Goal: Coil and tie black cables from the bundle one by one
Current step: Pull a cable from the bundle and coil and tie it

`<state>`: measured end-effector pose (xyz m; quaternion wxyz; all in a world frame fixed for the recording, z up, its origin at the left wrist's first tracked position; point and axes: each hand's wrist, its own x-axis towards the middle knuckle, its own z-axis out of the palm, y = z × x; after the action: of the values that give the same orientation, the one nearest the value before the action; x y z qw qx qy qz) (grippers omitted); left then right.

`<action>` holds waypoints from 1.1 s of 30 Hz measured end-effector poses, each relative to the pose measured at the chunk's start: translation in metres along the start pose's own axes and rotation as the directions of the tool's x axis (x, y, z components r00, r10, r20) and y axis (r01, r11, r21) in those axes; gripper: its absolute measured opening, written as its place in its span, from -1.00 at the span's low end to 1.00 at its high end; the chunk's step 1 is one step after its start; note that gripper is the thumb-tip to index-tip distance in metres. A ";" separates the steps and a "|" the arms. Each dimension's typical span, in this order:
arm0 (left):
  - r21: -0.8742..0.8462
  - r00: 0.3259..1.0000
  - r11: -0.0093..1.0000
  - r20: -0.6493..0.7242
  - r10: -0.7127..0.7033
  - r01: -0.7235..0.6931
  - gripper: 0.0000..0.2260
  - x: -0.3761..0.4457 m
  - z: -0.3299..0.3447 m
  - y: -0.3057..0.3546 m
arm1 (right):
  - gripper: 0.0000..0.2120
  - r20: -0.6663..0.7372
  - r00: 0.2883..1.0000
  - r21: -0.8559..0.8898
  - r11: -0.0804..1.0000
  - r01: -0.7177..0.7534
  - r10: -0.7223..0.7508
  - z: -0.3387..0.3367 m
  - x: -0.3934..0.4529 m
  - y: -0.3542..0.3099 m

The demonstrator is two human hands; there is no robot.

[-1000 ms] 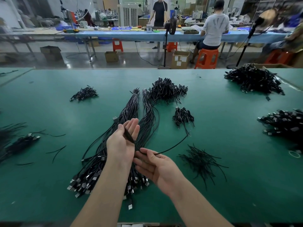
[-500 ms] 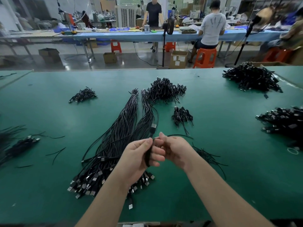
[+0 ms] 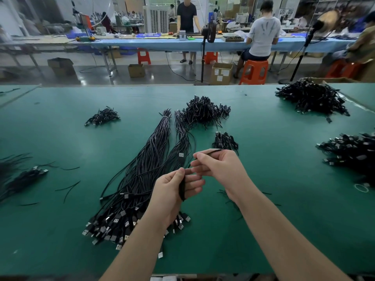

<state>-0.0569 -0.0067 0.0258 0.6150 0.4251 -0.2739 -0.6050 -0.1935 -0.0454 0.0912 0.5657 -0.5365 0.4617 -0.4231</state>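
1. Above the worktop's [image 3: 60,230] near middle, the left hand [image 3: 174,191] gripped a coiled cable [image 3: 182,188], thumb and fingers curled round the folded loops.
2. Just beside it, the right hand [image 3: 218,169] pinched a thin black tie [image 3: 213,152], whose free end stuck out toward the far edge.
3. The bundle [image 3: 142,179] lay flat under the hands, running from the near edge toward the far one, plugs fanned at the near end.
4. Finished coils sat in a heap [image 3: 203,112] by the bundle's far end, with a smaller pile [image 3: 225,140] near the right hand and more heaps toward the right edge.
5. Judged step: the coil looked made and the tying was in hand.
6. The next move likely called for wrapping the tie round the coil's waist and twisting it tight, while the left grip kept the loops from springing apart.
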 end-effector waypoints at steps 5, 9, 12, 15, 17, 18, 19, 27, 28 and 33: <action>-0.003 0.991 0.999 -0.123 0.052 -0.053 -0.72 0.007 -0.005 -0.003 | -0.88 0.094 0.993 0.004 0.997 0.075 -0.075 0.007 -0.020 0.004; -0.028 0.985 0.995 -0.141 0.095 -0.100 -0.71 0.009 -0.008 0.000 | -0.88 0.134 0.991 0.169 0.985 -0.025 0.002 0.014 -0.031 0.020; -0.056 0.983 0.990 -0.137 0.123 -0.132 -0.71 0.008 -0.006 0.001 | -0.91 0.210 0.966 0.312 0.925 -0.215 0.153 0.011 -0.032 0.031; -0.066 0.972 0.983 -0.171 0.160 -0.173 -0.71 0.008 -0.002 0.002 | -0.95 0.374 0.888 0.285 0.878 -0.385 0.268 0.008 -0.033 0.044; -0.060 0.973 0.982 -0.157 0.167 -0.178 -0.72 0.006 0.003 0.002 | -0.95 0.412 0.854 0.222 0.874 -0.432 0.318 0.007 -0.034 0.053; -0.069 0.979 0.984 -0.136 0.154 -0.165 -0.72 0.004 0.006 0.003 | -0.94 0.414 0.844 0.209 0.867 -0.452 0.340 0.006 -0.033 0.057; -0.082 0.984 0.986 -0.114 0.133 -0.143 -0.72 0.002 0.009 0.003 | -0.94 0.418 0.833 0.207 0.854 -0.477 0.363 0.006 -0.033 0.060; -0.072 0.999 0.997 0.016 -0.041 0.042 -0.70 -0.008 0.017 0.009 | -0.90 0.501 0.763 0.157 0.825 -0.543 0.407 -0.008 -0.026 0.058; -0.075 0.998 0.996 0.025 -0.056 0.058 -0.70 -0.008 0.017 0.009 | -0.90 0.505 0.768 0.155 0.833 -0.531 0.395 -0.010 -0.024 0.056; -0.122 1.000 0.992 0.018 -0.023 0.025 -0.70 -0.007 0.018 0.013 | -0.89 0.525 0.764 0.130 0.851 -0.508 0.376 -0.014 -0.019 0.050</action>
<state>-0.0669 -0.0045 0.0468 0.6303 0.3850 -0.2364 -0.6314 -0.2124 -0.0270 0.0424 0.8125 -0.4186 0.3600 -0.1871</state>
